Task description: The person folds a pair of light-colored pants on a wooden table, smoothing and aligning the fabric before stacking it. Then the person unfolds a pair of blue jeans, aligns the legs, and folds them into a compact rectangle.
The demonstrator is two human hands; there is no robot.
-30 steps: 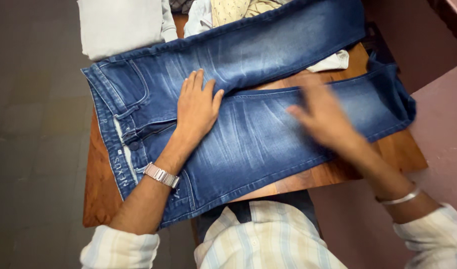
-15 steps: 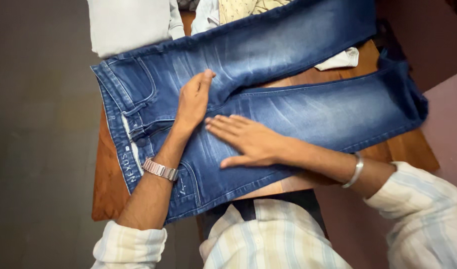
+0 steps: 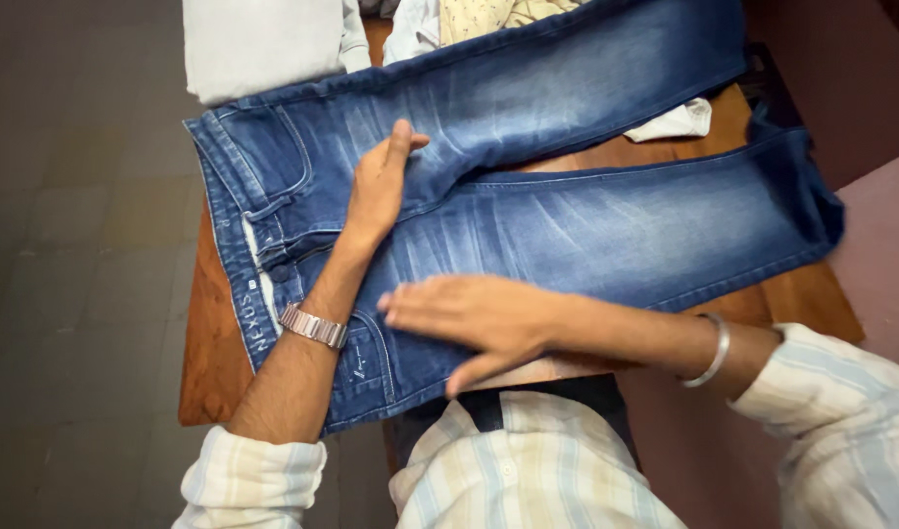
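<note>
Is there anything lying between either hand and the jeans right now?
Nothing visible does. The left hand rests directly on the jeans at the crotch, where the two legs part. The right hand lies flat on the near leg by the hip. Other folded clothes sit beyond the jeans at the far edge of the wooden table.

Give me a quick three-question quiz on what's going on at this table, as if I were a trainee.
1. True or false: the jeans lie spread on the wooden table.
2. Which hand wears the metal watch? A left, B right.
3. Where does the right hand rest?

Key: 1 true. 2 A, the left hand, pressing near the crotch. 3 Flat on the nearer leg, by the jeans' front pocket.
</note>
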